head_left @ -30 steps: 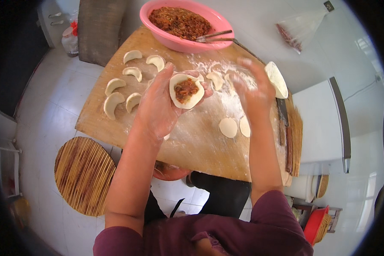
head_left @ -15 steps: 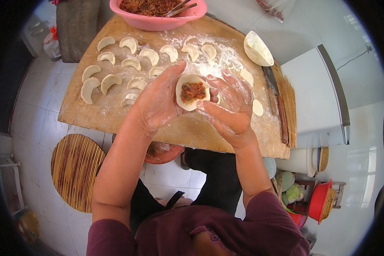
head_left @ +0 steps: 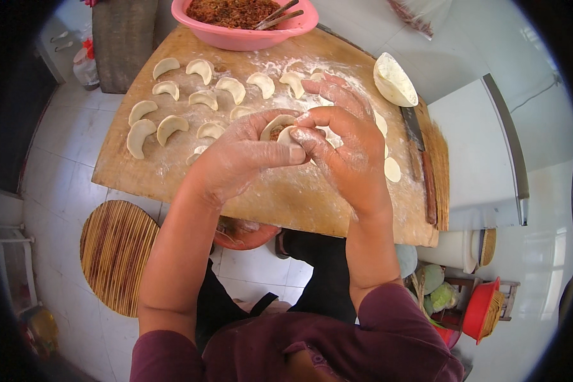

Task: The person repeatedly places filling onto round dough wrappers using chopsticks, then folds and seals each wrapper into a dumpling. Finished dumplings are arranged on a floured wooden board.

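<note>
"Two hands in view. What's the left hand [head_left: 239, 153] doing?"

"Cupping a wrapper [head_left: 270, 127] over the middle of the board [head_left: 286, 207]. Thumb lies along the near side; its other fingers are mostly hidden."

"And the right hand [head_left: 347, 146]?"

"Thumb and index fingertip pinch the wrapper's right edge, other fingers raised and parted. Tips of both hands meet there."

"Wrapper closed?"

"No, partly folded. Brown-red filling [head_left: 277, 132] shows between the near and far flaps."

"What's on the board?"

"Pale crescents [head_left: 140, 138], left and far side, lying apart in loose rows. Flat rounds [head_left: 393, 169] to the right of the right hand, some partly hidden by it. Loose flour [head_left: 312, 102] on the far side."

"Far edge?"

"Pink bowl [head_left: 245, 42] of bulk filling, two thin handles [head_left: 279, 18] sticking out."

"Right edge?"

"White bowl [head_left: 395, 92] at the far right, tilted, pale powder inside. Nearer: knife [head_left: 414, 127] with a red-brown handle, short stick [head_left: 415, 162] left of it, straw brush [head_left: 440, 181] on its right."

"Off the board?"

"Round slatted mat [head_left: 118, 254] near left, reddish basin [head_left: 245, 237] under the near edge, red tub [head_left: 479, 312] near right."
</note>
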Available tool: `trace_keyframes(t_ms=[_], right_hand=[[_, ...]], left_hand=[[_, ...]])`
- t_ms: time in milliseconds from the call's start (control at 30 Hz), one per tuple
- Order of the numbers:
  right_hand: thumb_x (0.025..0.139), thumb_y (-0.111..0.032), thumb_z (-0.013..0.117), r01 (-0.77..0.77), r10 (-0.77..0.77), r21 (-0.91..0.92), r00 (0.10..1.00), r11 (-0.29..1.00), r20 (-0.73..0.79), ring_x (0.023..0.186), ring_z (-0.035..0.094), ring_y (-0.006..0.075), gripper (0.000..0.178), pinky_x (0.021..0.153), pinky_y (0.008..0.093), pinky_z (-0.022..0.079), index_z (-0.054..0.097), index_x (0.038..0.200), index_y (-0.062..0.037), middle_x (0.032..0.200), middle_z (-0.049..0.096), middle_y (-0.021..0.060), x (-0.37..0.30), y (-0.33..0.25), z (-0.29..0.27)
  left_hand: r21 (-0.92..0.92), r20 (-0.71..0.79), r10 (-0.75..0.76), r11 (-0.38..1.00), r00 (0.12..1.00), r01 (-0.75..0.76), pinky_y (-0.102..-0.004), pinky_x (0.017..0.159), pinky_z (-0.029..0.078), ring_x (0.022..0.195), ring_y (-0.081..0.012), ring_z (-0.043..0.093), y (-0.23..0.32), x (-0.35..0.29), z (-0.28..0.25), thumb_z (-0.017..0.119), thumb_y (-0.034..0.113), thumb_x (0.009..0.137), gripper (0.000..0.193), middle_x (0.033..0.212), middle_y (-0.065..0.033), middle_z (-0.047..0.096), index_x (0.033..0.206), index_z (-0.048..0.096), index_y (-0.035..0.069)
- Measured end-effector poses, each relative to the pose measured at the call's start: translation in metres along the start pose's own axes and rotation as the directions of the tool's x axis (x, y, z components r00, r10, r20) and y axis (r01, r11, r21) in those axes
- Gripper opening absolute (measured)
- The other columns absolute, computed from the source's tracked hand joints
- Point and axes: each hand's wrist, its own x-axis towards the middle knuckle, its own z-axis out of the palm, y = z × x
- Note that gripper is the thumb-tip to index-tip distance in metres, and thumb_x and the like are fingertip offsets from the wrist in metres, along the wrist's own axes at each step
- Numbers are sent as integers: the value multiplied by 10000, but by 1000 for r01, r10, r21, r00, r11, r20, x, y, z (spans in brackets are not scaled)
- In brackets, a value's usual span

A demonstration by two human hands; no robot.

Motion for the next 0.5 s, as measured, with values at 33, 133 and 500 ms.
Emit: trace_keyframes(t_ms=[33,133,500], right_hand=[[780,-80,750,-10,10,16,1000,1000,4,1272,527,342,124,1077,456,358,706,894,-99,1234,674,93,2,0,1],[794,-99,745,-70,67,82,997,994,33,1259,532,337,106,1074,448,362,708,894,-92,1228,677,91,1,2,6],[802,-115,742,-127,124,190,992,974,26,1248,532,329,127,1064,437,378,718,924,-91,1228,673,104,-2,11,17]], left_hand=[[47,-15,-12,999,1000,12,-344,988,518,1139,-187,624,1,-1,-1,725,72,858,505,1204,-80,648,1326,552,-6],[171,-57,5,985,998,5,-294,987,496,1129,-142,615,-3,-2,-2,745,62,848,539,1211,-58,652,1345,549,-11],[518,-196,104,855,975,13,-306,979,473,1126,-147,581,-2,-5,4,668,185,924,479,1241,-100,638,1346,569,-20]])
